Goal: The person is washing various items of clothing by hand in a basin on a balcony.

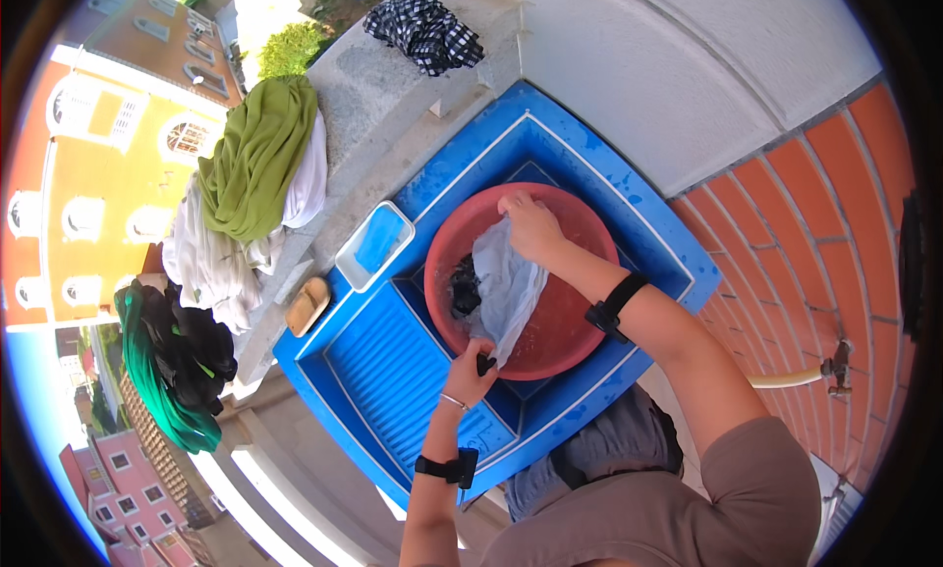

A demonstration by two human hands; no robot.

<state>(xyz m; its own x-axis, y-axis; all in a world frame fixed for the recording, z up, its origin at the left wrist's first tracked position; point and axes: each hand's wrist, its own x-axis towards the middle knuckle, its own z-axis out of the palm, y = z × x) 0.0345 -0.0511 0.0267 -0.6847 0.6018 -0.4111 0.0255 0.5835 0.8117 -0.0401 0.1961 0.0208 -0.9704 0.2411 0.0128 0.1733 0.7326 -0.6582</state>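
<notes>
A wet, pale grey-white cloth (506, 282) is stretched between my two hands above a red plastic basin (570, 326). My right hand (532, 231) is closed on its far end, near the basin's back rim. Down at the near rim, my left hand (470, 374) pinches the lower end. A small black bit shows at the left fingers, and I cannot tell what it is. Dark wet fabric (464, 287) lies in the basin's left side, partly hidden behind the cloth. The basin sits inside a blue laundry sink (668, 258).
A ribbed washboard (378, 371) forms the sink's left part. On its ledge stand a white-rimmed tray (393, 235) and a wooden brush (307, 307). Green cloth (260, 155), black-and-green clothes (182, 361) and a checked cloth (424, 35) lie on the wall. A hose tap (835, 368) juts out right.
</notes>
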